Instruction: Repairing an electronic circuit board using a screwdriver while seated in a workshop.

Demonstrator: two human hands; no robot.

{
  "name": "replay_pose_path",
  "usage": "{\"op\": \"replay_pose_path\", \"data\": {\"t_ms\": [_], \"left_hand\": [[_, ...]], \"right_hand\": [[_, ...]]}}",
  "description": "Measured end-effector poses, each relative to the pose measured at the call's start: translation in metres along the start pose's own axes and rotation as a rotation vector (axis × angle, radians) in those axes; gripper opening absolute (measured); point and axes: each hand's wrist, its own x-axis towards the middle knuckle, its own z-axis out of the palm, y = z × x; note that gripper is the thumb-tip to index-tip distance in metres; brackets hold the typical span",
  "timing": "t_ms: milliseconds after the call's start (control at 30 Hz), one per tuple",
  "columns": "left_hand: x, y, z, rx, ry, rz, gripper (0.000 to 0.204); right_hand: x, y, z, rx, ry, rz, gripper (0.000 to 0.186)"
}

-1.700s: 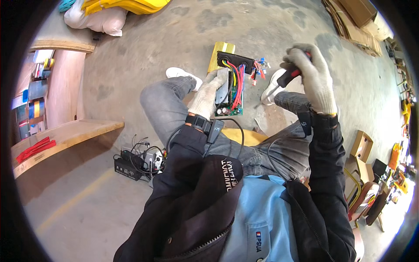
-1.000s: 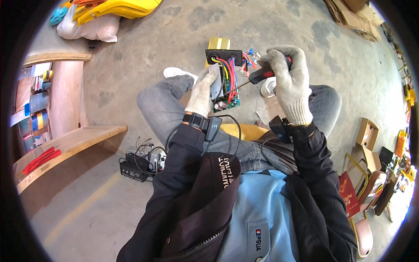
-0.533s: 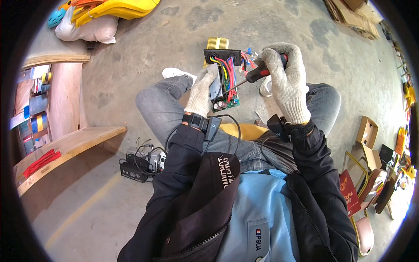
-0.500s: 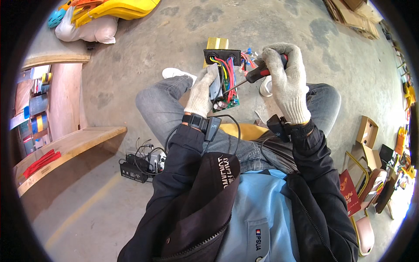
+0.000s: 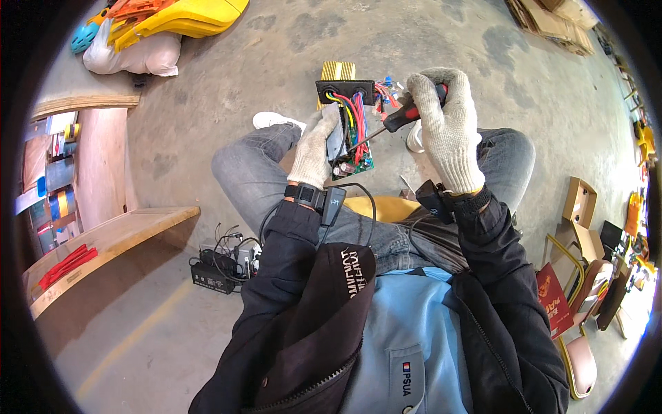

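In front of my knees is a green circuit board (image 5: 365,164) with red, yellow and blue wires (image 5: 359,117). The wires run through a black end plate (image 5: 345,92) with a gold ribbed metal case (image 5: 338,71) behind it. My left hand (image 5: 314,148), in a white knit glove, is closed on the grey metal strip (image 5: 335,134) along the board's left side. My right hand (image 5: 445,124), gloved too, grips the red and black handle of a screwdriver (image 5: 400,119). Its shaft slants down left, and the tip is among the parts beside the strip; exact contact is hidden.
Loose coloured wires with connectors (image 5: 387,90) lie right of the case. A wooden bench (image 5: 138,224) with red cloth (image 5: 67,265) stands left, near a black box with cables (image 5: 214,272). Cardboard (image 5: 552,27) lies far right; a stool (image 5: 579,359) and open box (image 5: 579,200) stand right.
The whole scene has shifted slightly left in the view. Both hands keep their grips, and the screwdriver stays at nearly the same place on the board.
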Motion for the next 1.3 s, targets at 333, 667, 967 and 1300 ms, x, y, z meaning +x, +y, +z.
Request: {"op": "replay_pose_path", "data": {"t_ms": [333,667,967,1300], "left_hand": [[0.004,-0.007,-0.008,0.040,0.047,-0.014,0.046],[0.002,0.002,-0.002,0.104,0.046,-0.026,0.044],[-0.023,0.023,0.022,0.099,0.138,-0.221,0.043],[0.019,-0.019,-0.024,0.121,0.098,-0.021,0.037]], "right_hand": [[0.002,-0.014,-0.006,-0.329,-0.028,0.012,0.037],[0.016,-0.011,-0.032,-0.564,-0.292,0.009,0.042],[-0.005,0.030,-0.043,-0.531,-0.378,-0.230,0.021],[-0.002,0.014,-0.041,-0.431,-0.378,0.134,0.036]]}}
